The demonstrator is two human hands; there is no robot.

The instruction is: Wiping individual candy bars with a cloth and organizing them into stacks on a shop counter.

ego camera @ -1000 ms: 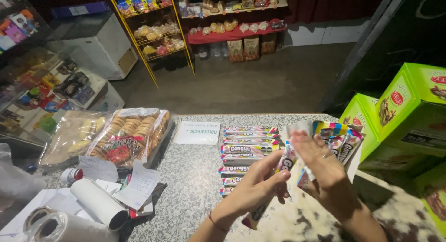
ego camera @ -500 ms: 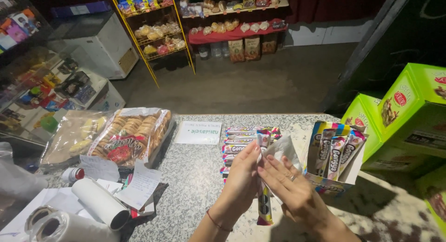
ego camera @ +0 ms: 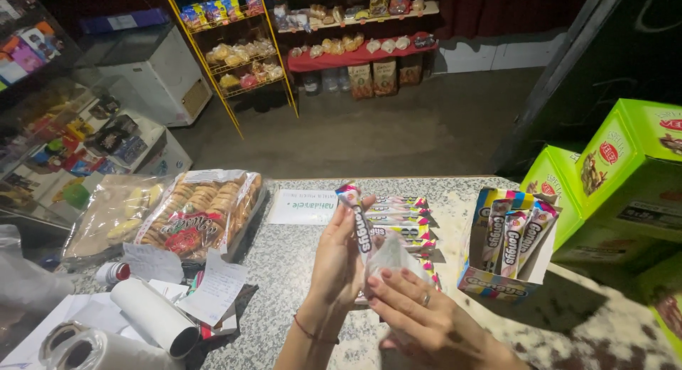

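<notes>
At lower left of the frame paper rolls [ego camera: 153,317] lie on the table [ego camera: 298,245] below a biscuit bag [ego camera: 202,210]. At centre the left hand [ego camera: 339,260] has its fingers closed on a candy stick [ego camera: 359,221], long axis upright and tilted slightly left, the right hand [ego camera: 412,306] just below it with fingers pinching a clear wrapper [ego camera: 391,256]. Half a second earlier both hands sat higher, nearer the display box [ego camera: 508,245] at right.

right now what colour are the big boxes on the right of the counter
Bright green boxes with red and white label patches, seen best in the head view, stacked beside the open striped candy box.
</notes>
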